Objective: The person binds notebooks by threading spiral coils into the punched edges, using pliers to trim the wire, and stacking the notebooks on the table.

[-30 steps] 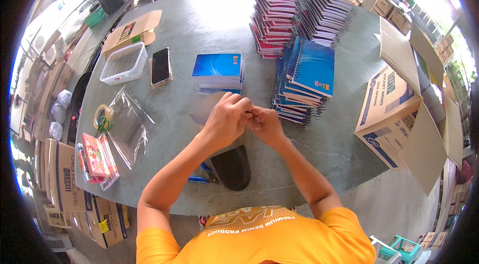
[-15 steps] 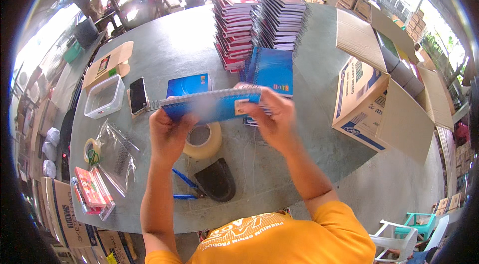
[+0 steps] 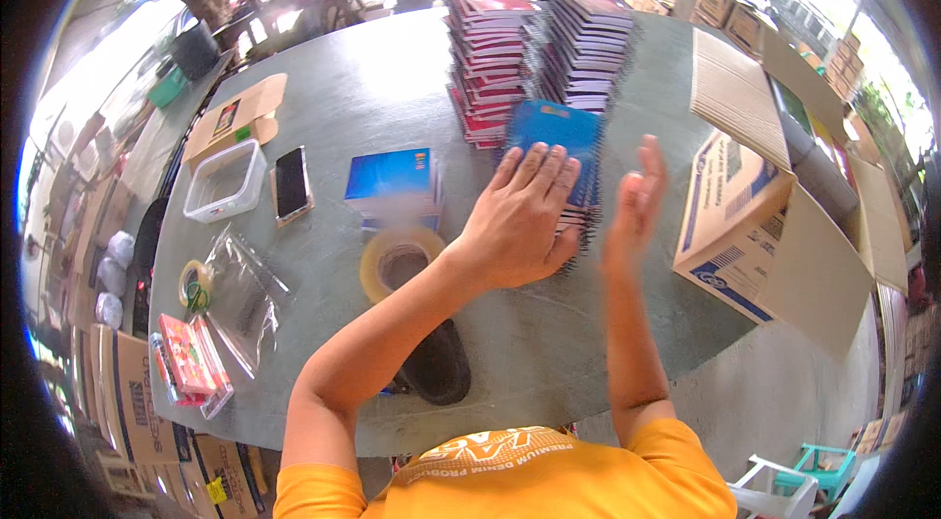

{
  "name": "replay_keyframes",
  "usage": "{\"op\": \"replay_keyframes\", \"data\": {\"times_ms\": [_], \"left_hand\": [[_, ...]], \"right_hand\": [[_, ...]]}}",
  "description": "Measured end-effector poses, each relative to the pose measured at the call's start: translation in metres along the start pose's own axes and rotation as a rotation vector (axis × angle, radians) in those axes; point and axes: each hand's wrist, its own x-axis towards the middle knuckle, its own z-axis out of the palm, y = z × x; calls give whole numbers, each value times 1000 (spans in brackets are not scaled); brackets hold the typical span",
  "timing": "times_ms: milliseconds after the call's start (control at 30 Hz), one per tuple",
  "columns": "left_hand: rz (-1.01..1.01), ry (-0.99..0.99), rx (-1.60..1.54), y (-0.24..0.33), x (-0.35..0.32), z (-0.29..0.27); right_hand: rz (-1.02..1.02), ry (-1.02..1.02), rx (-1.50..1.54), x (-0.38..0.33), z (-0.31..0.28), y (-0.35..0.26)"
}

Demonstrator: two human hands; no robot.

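A stack of blue spiral notebooks [image 3: 557,125] stands in front of the taller piles, its wire bindings on the right side. My left hand [image 3: 524,215] lies flat on the top cover, fingers stretched out. Just right of the stack, apart from it, my right hand [image 3: 635,210] is raised on edge with straight fingers, slightly blurred and holding nothing. Left of them sits another small stack of blue notebooks [image 3: 390,176]. A wide roll of tape [image 3: 373,269] rests below it, partly covered by my left forearm, as is a black sole-shaped pad [image 3: 446,374].
Two tall piles of red-covered spiral notebooks [image 3: 487,68] rise behind. An open carton [image 3: 730,205] stands right. At left are a phone [image 3: 291,184], a clear plastic box [image 3: 225,188], a flattened brown box [image 3: 235,117], clear plastic wrap [image 3: 245,294] and green scissors [image 3: 197,297].
The blue notebook held up between both hands is now on the stack. My left hand has moved right onto it, and my right hand has opened and shifted right.
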Motion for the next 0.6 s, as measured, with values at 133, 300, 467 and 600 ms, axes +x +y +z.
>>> {"op": "replay_keyframes", "data": {"times_ms": [133, 300, 467, 600], "left_hand": [[-95, 235, -54, -39, -2, -29], [-402, -171, 227, -137, -98, -28], [-352, -154, 424, -145, -134, -9], [-309, -159, 486, -131, -136, -10]], "right_hand": [[-64, 145, -24, 6, -27, -22], [-238, 34, -34, -3, -51, -57], [-423, -401, 229, -31, -6, -84], [-408, -705, 151, -63, 64, -72]]}}
